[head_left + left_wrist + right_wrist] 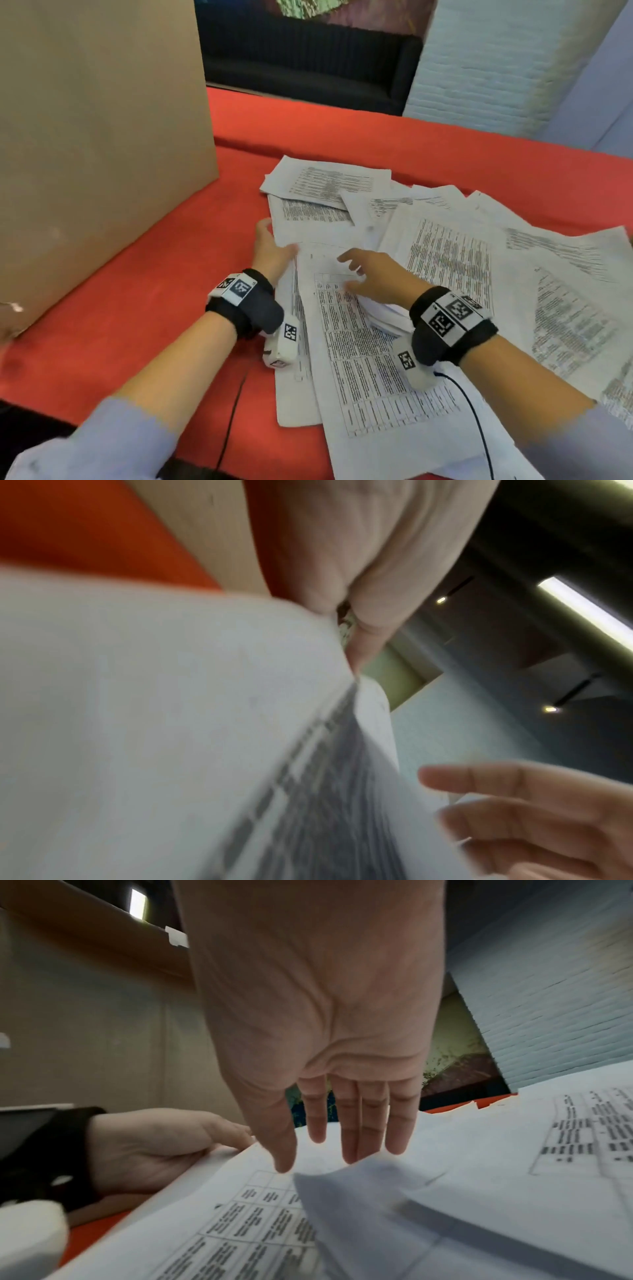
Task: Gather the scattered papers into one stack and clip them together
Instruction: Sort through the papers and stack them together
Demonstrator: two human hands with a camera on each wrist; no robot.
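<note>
Several printed paper sheets [445,246] lie scattered and overlapping on the red table [154,308]. A sheet with a printed table [359,342] lies nearest me, on top of another sheet. My left hand [275,245] holds this sheet's far left edge, thumb on top; the left wrist view shows the sheet [171,723] lifted against that hand [325,561]. My right hand [363,270] hovers open over the same sheet, fingers [349,1123] straight and pointing down at it. A curled sheet [359,1204] rises under the right palm. No clip is in view.
A tall cardboard box [102,137] stands on the table at the left, close to my left hand. More sheets [325,181] lie farther back. A white brick pillar [496,68] rises behind the table. A black cable [472,411] crosses the near sheets.
</note>
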